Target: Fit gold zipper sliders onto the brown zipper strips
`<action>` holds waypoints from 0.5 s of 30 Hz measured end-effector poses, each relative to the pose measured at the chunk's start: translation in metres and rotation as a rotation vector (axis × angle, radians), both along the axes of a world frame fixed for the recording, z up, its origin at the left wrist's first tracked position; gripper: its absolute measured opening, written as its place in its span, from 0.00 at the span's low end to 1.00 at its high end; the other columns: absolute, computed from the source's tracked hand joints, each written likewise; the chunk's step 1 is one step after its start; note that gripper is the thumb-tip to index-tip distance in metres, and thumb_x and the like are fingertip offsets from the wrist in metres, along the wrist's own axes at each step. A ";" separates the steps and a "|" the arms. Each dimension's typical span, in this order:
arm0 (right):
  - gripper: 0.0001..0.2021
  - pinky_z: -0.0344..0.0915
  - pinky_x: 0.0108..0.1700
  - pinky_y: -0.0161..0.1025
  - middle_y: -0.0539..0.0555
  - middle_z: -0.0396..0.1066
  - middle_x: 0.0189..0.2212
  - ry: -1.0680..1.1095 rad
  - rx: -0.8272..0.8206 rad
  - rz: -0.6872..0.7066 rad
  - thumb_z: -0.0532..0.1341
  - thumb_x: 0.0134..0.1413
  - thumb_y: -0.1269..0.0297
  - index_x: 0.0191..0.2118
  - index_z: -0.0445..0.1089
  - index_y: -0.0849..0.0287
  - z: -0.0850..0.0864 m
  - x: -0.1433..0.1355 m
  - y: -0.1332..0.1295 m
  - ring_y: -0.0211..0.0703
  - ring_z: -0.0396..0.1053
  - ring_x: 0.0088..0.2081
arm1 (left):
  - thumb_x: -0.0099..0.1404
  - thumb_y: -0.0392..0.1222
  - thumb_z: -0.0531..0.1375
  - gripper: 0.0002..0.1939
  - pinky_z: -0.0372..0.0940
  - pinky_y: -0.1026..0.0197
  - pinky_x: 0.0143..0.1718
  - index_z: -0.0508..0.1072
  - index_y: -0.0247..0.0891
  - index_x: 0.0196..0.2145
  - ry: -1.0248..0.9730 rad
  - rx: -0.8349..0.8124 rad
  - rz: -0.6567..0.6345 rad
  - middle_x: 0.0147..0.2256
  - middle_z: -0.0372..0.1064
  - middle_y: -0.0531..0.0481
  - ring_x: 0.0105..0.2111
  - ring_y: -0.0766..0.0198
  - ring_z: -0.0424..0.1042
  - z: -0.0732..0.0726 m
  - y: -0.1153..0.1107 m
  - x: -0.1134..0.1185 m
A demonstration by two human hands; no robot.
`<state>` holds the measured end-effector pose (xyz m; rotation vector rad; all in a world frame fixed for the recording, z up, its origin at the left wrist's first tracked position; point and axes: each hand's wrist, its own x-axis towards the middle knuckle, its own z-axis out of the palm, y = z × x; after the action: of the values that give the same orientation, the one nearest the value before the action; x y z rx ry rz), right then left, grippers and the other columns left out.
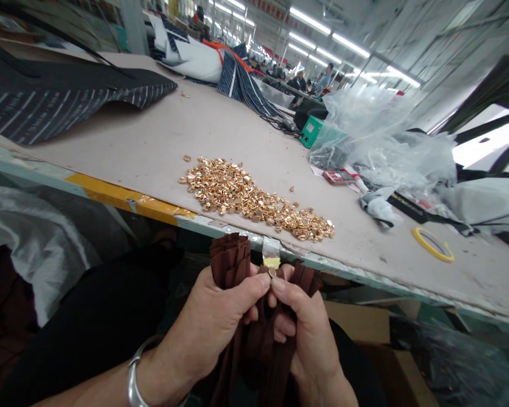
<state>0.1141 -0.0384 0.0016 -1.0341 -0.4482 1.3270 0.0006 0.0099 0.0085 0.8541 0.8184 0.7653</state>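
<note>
My left hand is closed around a bundle of dark brown fabric strips, whose stacked ends stick up above the fist. Opposite it, my right hand is closed on more of the same brown strips. Between the two thumb tips sits one small gold metal piece, at a strip held across the gap; how it is fixed there is too small to tell. Just beyond the hands, a heap of small gold metal pieces lies along the front of the table.
Dark striped sheets lie at the left. Farther right are a green box, clear plastic bags, a red-and-white packet and a yellow tape roll. Below the table edge stands a cardboard box. People work far behind.
</note>
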 end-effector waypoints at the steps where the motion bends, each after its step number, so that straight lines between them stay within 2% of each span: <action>1: 0.11 0.47 0.12 0.22 0.44 0.65 0.17 -0.001 0.005 -0.014 0.68 0.48 0.64 0.24 0.66 0.61 0.000 0.000 0.000 0.22 0.46 0.12 | 0.59 0.41 0.64 0.10 0.59 0.69 0.22 0.72 0.37 0.22 0.021 0.043 -0.005 0.19 0.67 0.56 0.20 0.71 0.62 0.000 0.002 0.000; 4: 0.12 0.49 0.12 0.21 0.45 0.68 0.19 -0.020 0.024 -0.033 0.69 0.48 0.64 0.25 0.66 0.60 0.000 0.000 -0.001 0.22 0.48 0.11 | 0.59 0.41 0.64 0.10 0.59 0.70 0.22 0.73 0.36 0.22 0.050 0.124 -0.019 0.21 0.69 0.54 0.21 0.71 0.62 0.001 0.005 -0.002; 9: 0.14 0.49 0.12 0.23 0.47 0.69 0.20 -0.130 0.016 -0.001 0.70 0.49 0.61 0.26 0.66 0.61 -0.001 0.005 -0.004 0.22 0.49 0.12 | 0.60 0.45 0.64 0.13 0.57 0.70 0.20 0.71 0.36 0.22 0.031 0.070 -0.063 0.18 0.64 0.56 0.19 0.71 0.61 0.001 0.006 -0.004; 15: 0.16 0.47 0.16 0.26 0.42 0.56 0.16 -0.427 -0.035 -0.036 0.67 0.52 0.53 0.27 0.66 0.60 0.004 0.014 -0.001 0.27 0.48 0.15 | 0.58 0.48 0.65 0.15 0.52 0.71 0.18 0.67 0.37 0.22 0.053 -0.001 -0.076 0.15 0.58 0.59 0.17 0.73 0.55 0.002 0.005 -0.006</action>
<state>0.1282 -0.0390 0.0054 -1.3548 -0.7231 1.0824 -0.0050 0.0148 0.0102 0.9025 0.8283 0.6773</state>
